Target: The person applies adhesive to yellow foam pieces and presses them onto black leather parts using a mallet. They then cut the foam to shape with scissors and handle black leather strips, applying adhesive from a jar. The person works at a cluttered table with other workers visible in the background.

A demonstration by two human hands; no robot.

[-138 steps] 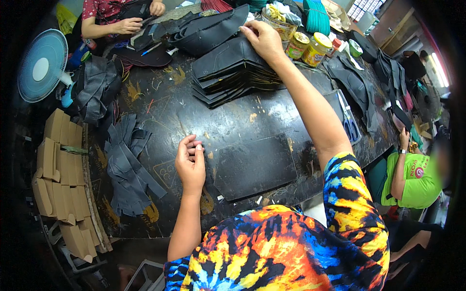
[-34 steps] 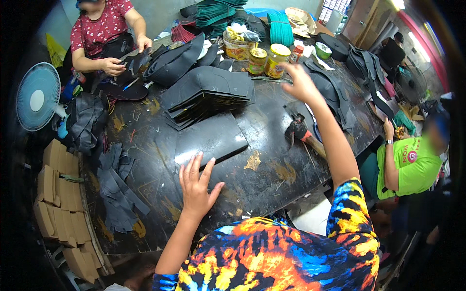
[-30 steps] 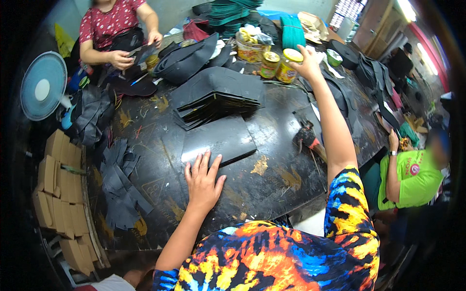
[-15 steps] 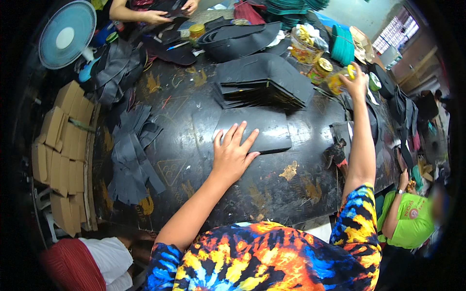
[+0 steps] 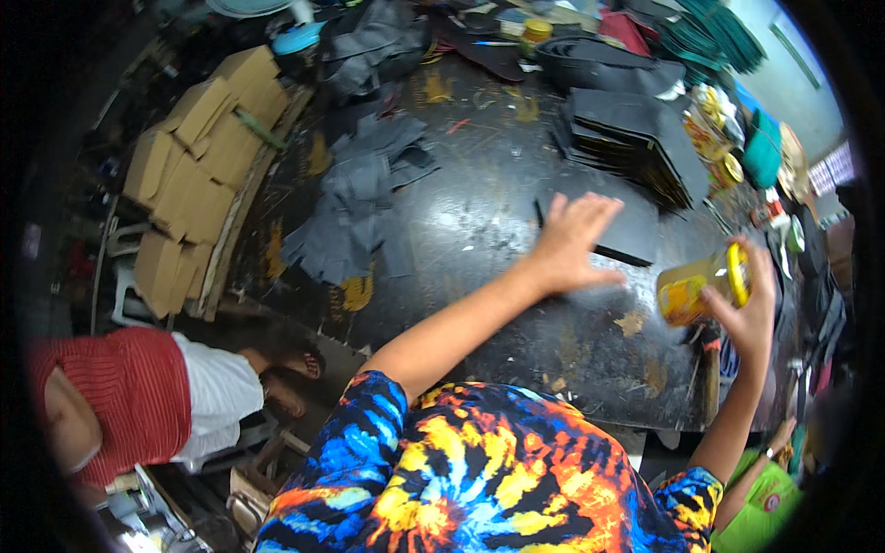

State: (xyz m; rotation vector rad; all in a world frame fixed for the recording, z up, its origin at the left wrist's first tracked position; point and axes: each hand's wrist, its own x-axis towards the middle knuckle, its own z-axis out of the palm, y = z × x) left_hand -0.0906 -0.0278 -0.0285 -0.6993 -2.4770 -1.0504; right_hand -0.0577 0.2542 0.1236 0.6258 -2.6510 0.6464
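The right hand [image 5: 749,313] grasps one yellow can [image 5: 702,288], fingers wrapped around its far end. The can is carried on its side above the black worktable [image 5: 479,212], clear of the surface. Its long axis runs roughly left to right across the view, slightly tilted; the yellow-rimmed end points toward the right hand and the blurred base points toward the left hand. Motion blur hides the can's label and finer detail.

The left hand [image 5: 570,244] lies just left of the can, palm down, fingers spread and gripping nothing. It presses flat on one black sheet [image 5: 616,226], which rests on the worktable with its long axis running left to right.

Beyond the can, toward the far edge of the worktable, stands one stack of black sheets [image 5: 636,138]; the number of sheets in the stack cannot be counted. To the right of that stack, two more yellow cans [image 5: 712,129] are visible among clutter.

Well left of the can, a loose heap of grey fabric pieces [image 5: 355,198] lies on the worktable. Farther left again, off the table edge, a batch of flat cardboard pieces [image 5: 189,166] is piled; at least six are visible.

Below and left of the can, a second person in a red and white shirt [image 5: 147,392] stands beside the worktable.
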